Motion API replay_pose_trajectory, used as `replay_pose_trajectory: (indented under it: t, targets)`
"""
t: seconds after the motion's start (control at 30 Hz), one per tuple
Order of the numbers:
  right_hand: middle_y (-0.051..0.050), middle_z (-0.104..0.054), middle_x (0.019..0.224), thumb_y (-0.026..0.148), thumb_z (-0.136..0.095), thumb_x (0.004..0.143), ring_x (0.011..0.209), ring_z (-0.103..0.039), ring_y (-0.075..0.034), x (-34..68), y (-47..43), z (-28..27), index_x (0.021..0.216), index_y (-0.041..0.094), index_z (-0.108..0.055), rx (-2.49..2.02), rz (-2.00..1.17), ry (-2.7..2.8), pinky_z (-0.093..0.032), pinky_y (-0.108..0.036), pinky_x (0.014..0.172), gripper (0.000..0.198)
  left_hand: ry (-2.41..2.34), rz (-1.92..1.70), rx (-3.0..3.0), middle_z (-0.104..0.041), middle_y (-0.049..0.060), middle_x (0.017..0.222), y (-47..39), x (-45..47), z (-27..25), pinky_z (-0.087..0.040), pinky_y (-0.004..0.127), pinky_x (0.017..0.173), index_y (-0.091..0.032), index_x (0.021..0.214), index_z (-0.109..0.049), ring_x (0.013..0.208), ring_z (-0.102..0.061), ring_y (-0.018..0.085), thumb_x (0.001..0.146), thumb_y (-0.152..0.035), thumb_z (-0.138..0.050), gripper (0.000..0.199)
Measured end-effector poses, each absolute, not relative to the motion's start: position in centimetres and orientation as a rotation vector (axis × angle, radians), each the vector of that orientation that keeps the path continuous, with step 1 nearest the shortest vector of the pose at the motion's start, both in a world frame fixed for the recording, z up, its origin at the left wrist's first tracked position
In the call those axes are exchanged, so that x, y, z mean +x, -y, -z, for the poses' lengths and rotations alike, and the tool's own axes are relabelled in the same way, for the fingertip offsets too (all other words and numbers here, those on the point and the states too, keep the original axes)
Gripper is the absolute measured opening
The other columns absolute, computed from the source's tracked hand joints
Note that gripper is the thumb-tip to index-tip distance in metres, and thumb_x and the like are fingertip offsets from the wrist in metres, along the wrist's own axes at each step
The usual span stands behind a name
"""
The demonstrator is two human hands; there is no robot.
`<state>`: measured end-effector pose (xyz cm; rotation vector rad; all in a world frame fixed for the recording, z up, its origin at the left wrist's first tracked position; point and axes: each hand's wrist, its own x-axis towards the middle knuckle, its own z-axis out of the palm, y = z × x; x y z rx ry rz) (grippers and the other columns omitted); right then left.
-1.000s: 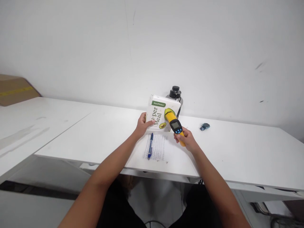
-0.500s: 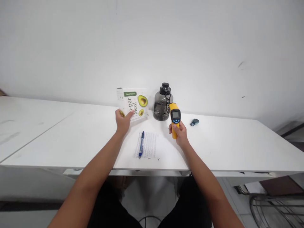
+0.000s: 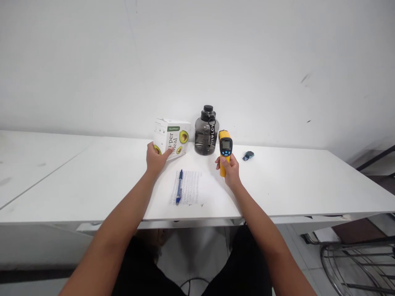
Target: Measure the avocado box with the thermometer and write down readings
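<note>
My left hand [image 3: 156, 158] grips a white cardboard box [image 3: 177, 144] with avocado pictures and a green label, thumb across its front. The box is turned at an angle, showing its side and front faces. Held upright in my right hand [image 3: 231, 167] is a yellow and black infrared thermometer [image 3: 226, 144], its small screen and blue buttons facing me. Between the two hands stands a large dark translucent water jug [image 3: 205, 133] with a black cap and strap. In front of it, a blue pen [image 3: 179, 187] lies on a sheet of written paper [image 3: 191, 187].
A small dark teal object [image 3: 248, 155] lies on the white table [image 3: 296, 181], right of the thermometer. The table backs onto a white wall [image 3: 262, 74]. A metal rack [image 3: 358, 263] stands on the floor at the lower right.
The box has turned in my left hand, so its side face now shows more. My right hand still holds the thermometer. The whole view has shifted slightly.
</note>
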<state>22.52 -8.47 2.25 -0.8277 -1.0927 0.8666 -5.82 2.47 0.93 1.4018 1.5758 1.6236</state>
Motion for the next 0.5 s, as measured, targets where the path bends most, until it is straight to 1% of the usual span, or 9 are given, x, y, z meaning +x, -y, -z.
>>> replay_pose_trajectory:
  t: [0.27,0.5]
  targets:
    - [0.001,-0.07,0.081,0.068,-0.08,0.078,0.059,-0.058,-0.013,22.52,8.55,-2.26,0.097,0.025,-0.059,-0.829,-0.886,1.109,-0.05,-0.032,0.061,0.052,-1.568,-1.633,1.338,-0.072,0.009,0.123,-2.64,-5.91,-1.05,-0.056,0.052,0.107,-0.024,0.118,-0.05,0.113,-0.072,0.029,0.068,-0.042,-0.092,0.067]
    - [0.0,-0.068,0.081,0.077,-0.076,0.077,0.059,-0.057,-0.013,22.55,8.58,-2.4,0.097,0.024,-0.059,-0.843,-0.962,1.041,-0.043,-0.028,0.053,0.059,-1.561,-1.648,1.32,-0.07,0.008,0.121,-2.35,-5.79,-1.23,-0.055,0.052,0.108,-0.025,0.114,-0.051,0.113,-0.071,0.029,0.07,-0.041,-0.092,0.062]
